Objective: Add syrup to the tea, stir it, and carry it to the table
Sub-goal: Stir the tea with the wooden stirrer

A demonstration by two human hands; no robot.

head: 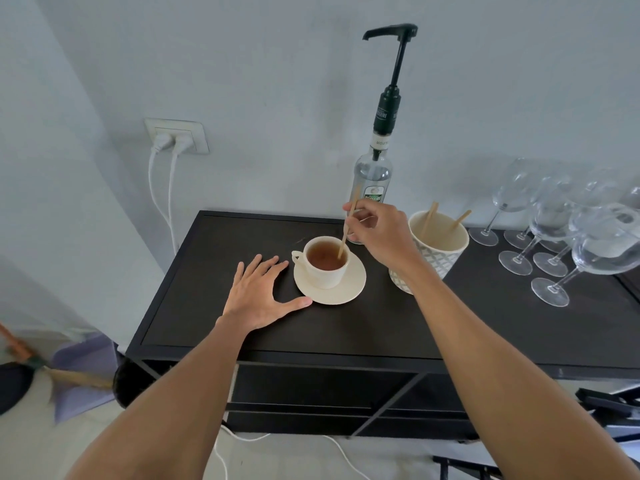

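A cream cup of brown tea (323, 261) stands on a cream saucer (349, 289) on the black sideboard (214, 271). My right hand (381, 233) pinches a wooden stir stick (347, 226) whose lower end dips into the tea. My left hand (261, 292) lies flat on the sideboard, fingers spread, with the thumb tip touching the saucer's near left rim. Behind the cup stands a clear syrup bottle (373, 174) with a tall black pump, partly hidden by my right hand.
A patterned cup (433, 258) holding two more wooden sticks stands right of the saucer. Several upside-down wine glasses (554, 244) crowd the sideboard's right end. A wall socket (176, 135) with white cables is at left. A broom and dustpan lie on the floor at lower left.
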